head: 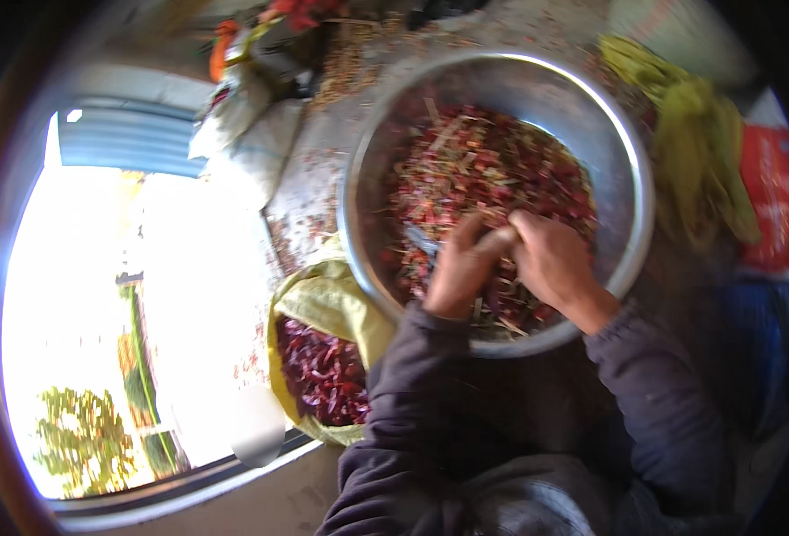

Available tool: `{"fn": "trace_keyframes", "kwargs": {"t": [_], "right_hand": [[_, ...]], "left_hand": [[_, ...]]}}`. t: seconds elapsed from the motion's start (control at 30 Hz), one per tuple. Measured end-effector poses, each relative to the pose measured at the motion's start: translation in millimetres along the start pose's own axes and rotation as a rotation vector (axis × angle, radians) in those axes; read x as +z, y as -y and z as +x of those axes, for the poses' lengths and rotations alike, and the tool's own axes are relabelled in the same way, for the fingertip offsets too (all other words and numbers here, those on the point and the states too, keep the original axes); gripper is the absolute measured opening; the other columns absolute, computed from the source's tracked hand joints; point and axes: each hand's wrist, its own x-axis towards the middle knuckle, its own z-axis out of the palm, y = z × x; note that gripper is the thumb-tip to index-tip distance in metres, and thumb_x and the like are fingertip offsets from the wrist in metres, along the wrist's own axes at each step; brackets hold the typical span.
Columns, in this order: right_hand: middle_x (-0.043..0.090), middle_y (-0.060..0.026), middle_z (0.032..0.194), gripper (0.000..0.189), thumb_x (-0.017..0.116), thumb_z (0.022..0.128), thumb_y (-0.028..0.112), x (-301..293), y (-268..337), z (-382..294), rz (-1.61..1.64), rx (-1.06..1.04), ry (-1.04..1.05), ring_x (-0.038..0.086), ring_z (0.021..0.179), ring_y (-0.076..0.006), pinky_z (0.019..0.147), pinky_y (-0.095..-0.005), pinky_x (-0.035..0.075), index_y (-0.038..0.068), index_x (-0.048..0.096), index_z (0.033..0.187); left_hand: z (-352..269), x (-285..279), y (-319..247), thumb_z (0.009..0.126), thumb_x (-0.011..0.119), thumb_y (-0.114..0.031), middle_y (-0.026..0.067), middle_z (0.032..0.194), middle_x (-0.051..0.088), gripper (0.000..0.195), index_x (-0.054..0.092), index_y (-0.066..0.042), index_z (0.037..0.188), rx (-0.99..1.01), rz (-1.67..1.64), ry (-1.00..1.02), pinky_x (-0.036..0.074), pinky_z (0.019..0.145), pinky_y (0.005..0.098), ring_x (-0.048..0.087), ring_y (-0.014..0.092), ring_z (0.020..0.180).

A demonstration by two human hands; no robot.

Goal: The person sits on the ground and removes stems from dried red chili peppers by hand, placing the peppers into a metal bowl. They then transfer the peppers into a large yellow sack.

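A wide steel basin (619, 134) is in front of me. Inside lies a heap of broken dried red chillies (495, 161) mixed with pale stems and straw-like bits. My left hand (465, 264) and my right hand (552, 258) are over the near part of the heap, with their fingertips brought together. The fingers look curled in a pinch, but blur hides whether anything is between them. Just left of my left hand, a small bluish-grey object (421, 240) rests on the heap; its kind is unclear.
At the basin's lower left stands an open yellow woven sack (324, 298) of whole dried red chillies (324, 372). White sacks (254, 134) slump beyond it. Chilli scraps litter the concrete floor (311, 164). On the right lie a yellow-green cloth or sack (693, 147) and a red printed bag (770, 194). A bright opening (187, 321) is left.
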Motion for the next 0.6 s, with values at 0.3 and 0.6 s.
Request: {"fn": "trace_keyframes", "kwargs": {"t": [0.3, 0.6], "right_hand": [[0.064, -0.0083, 0.072, 0.027, 0.071, 0.095, 0.026, -6, 3, 4, 0.309, 0.193, 0.096, 0.062, 0.065, -0.0204, 0.059, -0.0387, 0.047, 0.001, 0.059, 0.093], [0.064, -0.0243, 0.076, 0.036, 0.063, 0.099, 0.033, -4, 5, 7, -0.106, 0.134, 0.176, 0.064, 0.072, -0.0443, 0.059, -0.0484, 0.047, 0.002, 0.057, 0.082]], "left_hand": [[13, -16, 27, 0.087, 0.069, -0.007, 0.0150, 0.098, 0.070, 0.024, 0.067, 0.001, 0.109, 0.519, 0.440, -0.141, 0.054, 0.078, 0.0366, 0.068, 0.027, 0.088], [12, -12, 43, 0.078, 0.061, -0.002, 0.0216, 0.093, 0.064, 0.019, 0.060, 0.002, 0.097, 0.746, 0.727, -0.151, 0.052, 0.075, 0.0479, 0.063, 0.045, 0.087]]}}
